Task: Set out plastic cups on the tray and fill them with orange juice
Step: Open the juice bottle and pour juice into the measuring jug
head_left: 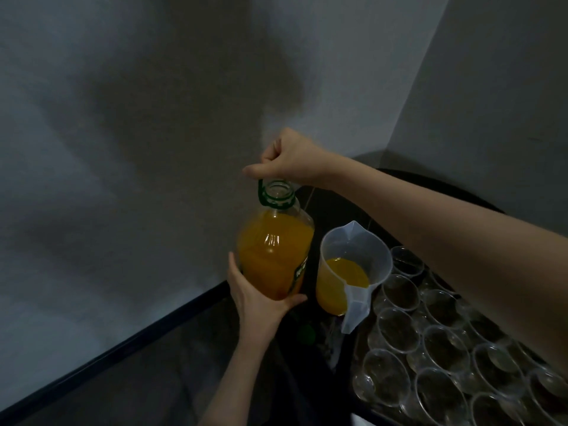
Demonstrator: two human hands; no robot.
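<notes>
Bottle: big orange juice bottle, cap off, neck open, held up just left of the jug.
Left hand: left hand cups the bottle's base, fingers curled round it.
Right hand: right hand fisted above the neck, seemingly hooked on the green carry handle; the view is dim.
Jug: clear measuring jug, partly filled with juice, at the tray's far left corner.
Cups: empty plastic cups packed in rows across the tray.
</notes>
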